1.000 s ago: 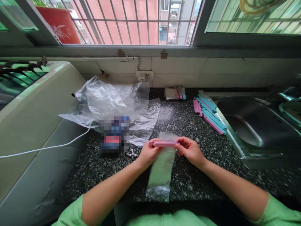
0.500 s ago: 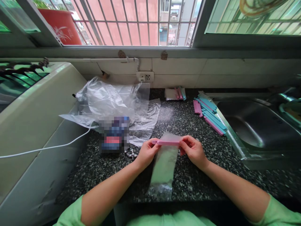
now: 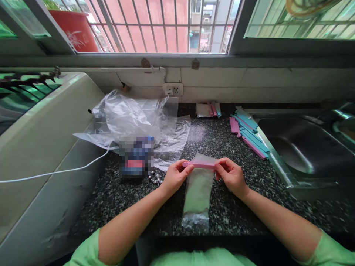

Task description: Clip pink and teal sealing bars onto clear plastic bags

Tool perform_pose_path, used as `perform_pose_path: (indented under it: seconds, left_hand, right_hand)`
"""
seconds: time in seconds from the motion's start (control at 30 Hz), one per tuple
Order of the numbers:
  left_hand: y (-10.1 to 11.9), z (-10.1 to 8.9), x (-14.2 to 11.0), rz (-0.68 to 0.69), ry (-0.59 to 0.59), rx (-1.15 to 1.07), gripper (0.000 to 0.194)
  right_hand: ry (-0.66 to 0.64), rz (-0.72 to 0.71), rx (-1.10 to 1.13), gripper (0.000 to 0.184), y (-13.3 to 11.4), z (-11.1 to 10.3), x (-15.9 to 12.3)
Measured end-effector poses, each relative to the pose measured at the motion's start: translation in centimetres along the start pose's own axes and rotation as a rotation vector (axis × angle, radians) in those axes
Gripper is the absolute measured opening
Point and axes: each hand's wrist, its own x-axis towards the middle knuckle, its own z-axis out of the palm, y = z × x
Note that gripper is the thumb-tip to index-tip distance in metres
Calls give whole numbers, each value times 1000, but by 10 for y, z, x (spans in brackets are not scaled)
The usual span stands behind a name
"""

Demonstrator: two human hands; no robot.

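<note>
A pink bag sealing clip (image 3: 204, 166) lies across the upper part of a clear plastic bag (image 3: 197, 195), whose top edge sticks out above it. My left hand (image 3: 176, 177) pinches the clip's rounded left end between thumb and fingers. At the right end, my right hand (image 3: 230, 175) is closed on the clip, its fingertips partly hidden behind. Below the clip the bag hangs toward the counter's front edge, with crumpled film at its bottom. Several pink and blue clips (image 3: 251, 135) are heaped beside the sink.
Loose clear plastic bags (image 3: 130, 114) and a blurred phone-like object (image 3: 136, 157) occupy the left counter. A white cable (image 3: 55, 178) runs leftward. Small clipped packets (image 3: 208, 110) sit by the wall. The steel sink (image 3: 302, 144) is at right, a cream appliance (image 3: 41, 136) at left.
Both hands, still gripping the clip, have shifted slightly right and up in the picture. The clip now slopes down a little to the right, and the bag's lower end has swung right.
</note>
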Motion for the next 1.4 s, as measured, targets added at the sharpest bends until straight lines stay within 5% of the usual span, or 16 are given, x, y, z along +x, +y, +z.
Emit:
perform_pose_path:
  seconds: [0.37,0.9,1.2,1.4]
  left_hand:
    - [0,-4,2,72,-10,67,34]
    - [-1,-4,3,83,-21,107,37]
    - [-4,-4,5,-75,-304,200,44]
    - [-12,-4,3,-82,-358,244,46]
  right_hand:
    - [-173,-11,-136,27,7,-1,1]
    - [-198,-59,-198,24,5,-3,2]
    - [5,-23,-117,32,2,-14,11]
    - [88,1,-70,36,1,-15,17]
